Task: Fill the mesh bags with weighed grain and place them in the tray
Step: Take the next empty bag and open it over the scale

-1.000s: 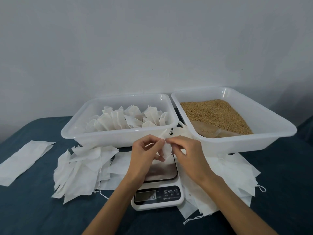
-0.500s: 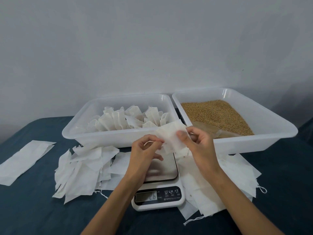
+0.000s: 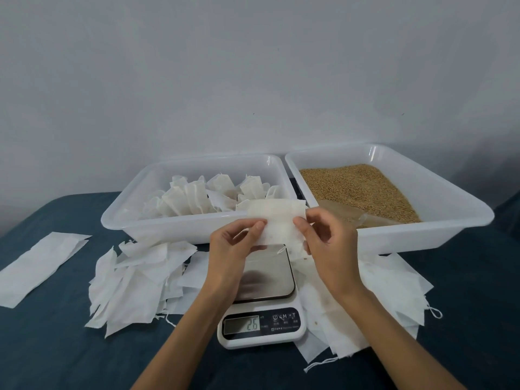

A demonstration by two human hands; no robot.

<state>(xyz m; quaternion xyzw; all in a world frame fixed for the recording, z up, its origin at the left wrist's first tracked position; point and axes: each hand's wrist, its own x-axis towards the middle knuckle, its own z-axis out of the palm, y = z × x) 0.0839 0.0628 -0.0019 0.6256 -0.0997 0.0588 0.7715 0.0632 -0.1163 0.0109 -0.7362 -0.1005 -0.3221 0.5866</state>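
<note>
Only the scale (image 3: 261, 308) carries writing — its small screen reads 2.6, and the button marks beside it include an M and a T, the rest too fine to read. Its steel plate lies bare under the hands. Behind it stand two white plastic trays side by side, rims nearly touching: the left tray (image 3: 180, 229) holds filled bags (image 3: 202, 198) packed upright, and the right tray (image 3: 439, 229) holds tan grain (image 3: 354, 187) with a clear scoop (image 3: 343, 213) lying at its near edge. Loose empty bags (image 3: 135, 282) lie heaped on the dark blue cloth (image 3: 56, 347) left of the scale, another heap (image 3: 391, 294) spreads to its right under the grain tray's front rim, and one long white strip (image 3: 39, 268) lies well apart at the far left. Open cloth remains at the near left and near right. Both forearms reach in from the bottom edge; the left hand (image 3: 233, 249) and right hand (image 3: 329, 243) each pinch a side of one empty mesh bag (image 3: 277, 223), held flat and stretched between them above the scale, just in front of the left tray's near rim — a drawstring dangles from its lower edge.
</note>
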